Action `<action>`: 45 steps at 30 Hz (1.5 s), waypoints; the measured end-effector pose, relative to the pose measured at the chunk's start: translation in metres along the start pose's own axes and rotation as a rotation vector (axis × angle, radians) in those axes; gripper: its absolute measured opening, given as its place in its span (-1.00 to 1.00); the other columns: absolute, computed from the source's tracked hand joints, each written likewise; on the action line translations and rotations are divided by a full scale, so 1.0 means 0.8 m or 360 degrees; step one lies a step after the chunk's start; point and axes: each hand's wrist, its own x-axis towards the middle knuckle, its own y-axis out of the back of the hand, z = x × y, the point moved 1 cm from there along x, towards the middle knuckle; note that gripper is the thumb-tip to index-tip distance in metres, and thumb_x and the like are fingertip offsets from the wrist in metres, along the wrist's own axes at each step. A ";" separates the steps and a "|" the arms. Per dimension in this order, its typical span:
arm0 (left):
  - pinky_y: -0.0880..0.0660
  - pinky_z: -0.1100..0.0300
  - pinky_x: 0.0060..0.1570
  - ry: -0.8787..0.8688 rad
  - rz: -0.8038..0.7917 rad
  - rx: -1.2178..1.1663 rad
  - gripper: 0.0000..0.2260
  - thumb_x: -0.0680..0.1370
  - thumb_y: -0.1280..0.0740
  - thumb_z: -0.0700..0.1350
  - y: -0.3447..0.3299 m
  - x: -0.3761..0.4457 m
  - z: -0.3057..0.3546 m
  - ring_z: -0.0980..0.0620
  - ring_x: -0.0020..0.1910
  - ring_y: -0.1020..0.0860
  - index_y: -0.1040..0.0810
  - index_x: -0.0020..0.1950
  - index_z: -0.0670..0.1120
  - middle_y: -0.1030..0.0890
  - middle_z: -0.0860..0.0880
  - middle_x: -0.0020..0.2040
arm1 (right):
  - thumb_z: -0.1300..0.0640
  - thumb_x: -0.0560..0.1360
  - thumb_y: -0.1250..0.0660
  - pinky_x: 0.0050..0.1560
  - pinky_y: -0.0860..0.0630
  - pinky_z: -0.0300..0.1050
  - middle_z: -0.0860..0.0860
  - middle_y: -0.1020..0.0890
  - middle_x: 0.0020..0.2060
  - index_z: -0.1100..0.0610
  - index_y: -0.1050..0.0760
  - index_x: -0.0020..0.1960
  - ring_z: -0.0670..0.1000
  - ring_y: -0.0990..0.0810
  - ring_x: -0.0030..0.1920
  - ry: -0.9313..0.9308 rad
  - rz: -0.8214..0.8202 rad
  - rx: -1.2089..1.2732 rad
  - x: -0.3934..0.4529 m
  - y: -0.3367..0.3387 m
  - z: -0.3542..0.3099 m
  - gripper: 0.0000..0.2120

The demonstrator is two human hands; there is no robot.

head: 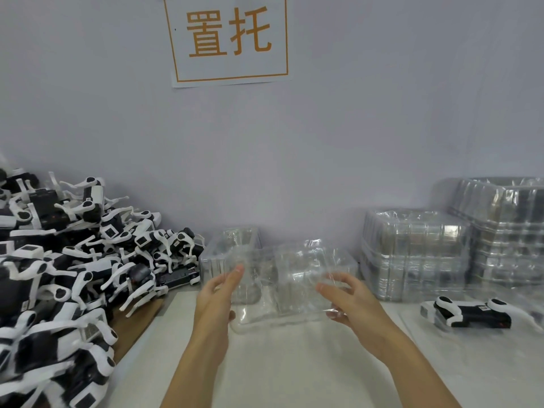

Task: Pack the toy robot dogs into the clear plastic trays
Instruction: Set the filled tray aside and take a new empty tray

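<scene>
Above the worktop (pixel 294 372), my left hand (pixel 216 295) and right hand (pixel 350 298) grip a clear plastic tray (pixel 279 284) by its ends; toy robot dogs (pixel 73 260) lie heaped at left. Stacked trays (pixel 418 254) stand at right; one dog (pixel 468 315) lies before them.

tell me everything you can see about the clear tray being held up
The clear tray is thin, glossy, see-through moulded plastic with shaped hollows and nothing in it. It is held in the air above the pale table, blurred. The left hand grips its left edge and the right hand its right edge.
</scene>
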 end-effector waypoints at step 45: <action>-0.47 0.21 0.23 -0.0071 0.0686 -0.1163 -0.65 0.66 -0.29 -0.09 0.106 0.043 0.028 0.08 0.31 -0.48 -0.44 0.45 -0.05 -0.52 0.00 0.27 | -0.28 0.59 -0.13 -0.17 -0.49 -0.14 0.06 -0.49 -0.17 0.03 -0.42 0.27 0.04 -0.47 -0.20 -0.0719 -0.0022 -0.0898 -0.019 0.021 -0.010 -0.54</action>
